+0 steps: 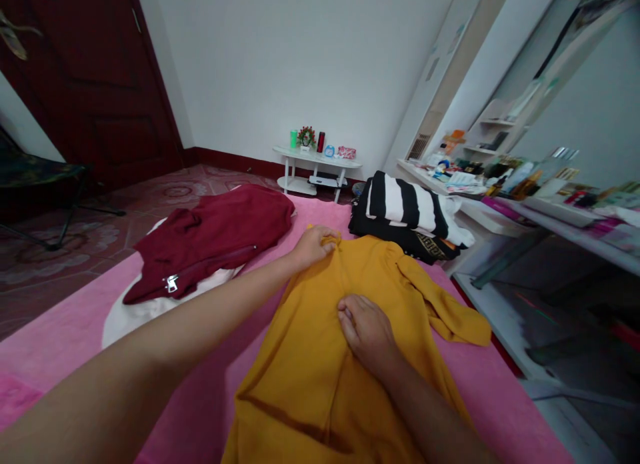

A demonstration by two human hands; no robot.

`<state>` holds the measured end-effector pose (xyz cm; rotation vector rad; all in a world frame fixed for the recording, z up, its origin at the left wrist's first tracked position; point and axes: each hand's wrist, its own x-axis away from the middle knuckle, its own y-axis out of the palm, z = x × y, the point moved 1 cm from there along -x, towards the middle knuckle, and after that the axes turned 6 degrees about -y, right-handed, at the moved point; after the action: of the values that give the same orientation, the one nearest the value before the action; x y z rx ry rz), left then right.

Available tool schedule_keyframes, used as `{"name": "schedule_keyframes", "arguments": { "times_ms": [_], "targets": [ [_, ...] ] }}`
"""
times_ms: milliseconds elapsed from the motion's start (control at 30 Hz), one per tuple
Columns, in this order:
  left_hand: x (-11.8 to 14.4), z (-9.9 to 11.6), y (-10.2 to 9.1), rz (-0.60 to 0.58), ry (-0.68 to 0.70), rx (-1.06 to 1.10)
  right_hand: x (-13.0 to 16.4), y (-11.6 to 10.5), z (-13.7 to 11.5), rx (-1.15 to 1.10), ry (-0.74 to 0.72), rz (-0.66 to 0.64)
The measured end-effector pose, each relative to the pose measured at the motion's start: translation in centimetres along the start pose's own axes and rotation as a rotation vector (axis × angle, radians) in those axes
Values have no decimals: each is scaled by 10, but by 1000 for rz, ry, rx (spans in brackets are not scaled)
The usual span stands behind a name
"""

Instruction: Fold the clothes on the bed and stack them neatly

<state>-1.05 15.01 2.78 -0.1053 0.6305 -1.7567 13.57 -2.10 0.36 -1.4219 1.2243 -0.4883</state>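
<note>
Left hand point(313, 245) is pinching the top edge of the yellow top point(340, 357), at what looks like the collar, fingers closed on a bunched fold. Right hand point(367, 331) is lying palm-down on the cloth nearer the middle, fingers together and curled slightly, pressing, not gripping.

Top is lying spread on the pink blanket point(60, 344), straight in front of the person. Long axis is running away from the person, collar at the far end, hem near the bottom of the view. One sleeve point(450, 311) is trailing out to the right.

Left arm is reaching across from the left, nearly full stretch, to the far end. Right arm is coming in short from the lower right, wrist bent. So the right hand is the nearer one to mid-body, the left owning the far edge.

Sitting left of the top, well apart: maroon garment point(215, 241). Far right: striped pile point(405, 214).
</note>
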Motion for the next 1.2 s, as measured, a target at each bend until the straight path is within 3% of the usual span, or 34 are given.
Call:
{"name": "schedule_keyframes", "arguments": {
  "times_ms": [100, 167, 433, 667, 800, 967, 1200],
  "targets": [
    [56, 14, -10, -262, 237, -168, 1, -3, -2, 7, -14, 7],
    [89, 17, -20, -370, 278, -258, 2, -4, -5, 6, -23, 13],
    [173, 15, -65, -480, 204, -226, 10, -9, -13, -22, 12, 5],
    [236, 52, -101, -690, 210, -288, 60, -38, -44, -211, -116, -60],
    [255, 68, -112, -773, 200, -316, 88, -54, -75, -295, -155, -158],
    [259, 59, -107, -680, 193, -279, 104, -61, -97, -547, -48, -288],
    [259, 59, -94, -555, 239, -224, 109, -53, -107, -548, 158, -155]
  ]
}}
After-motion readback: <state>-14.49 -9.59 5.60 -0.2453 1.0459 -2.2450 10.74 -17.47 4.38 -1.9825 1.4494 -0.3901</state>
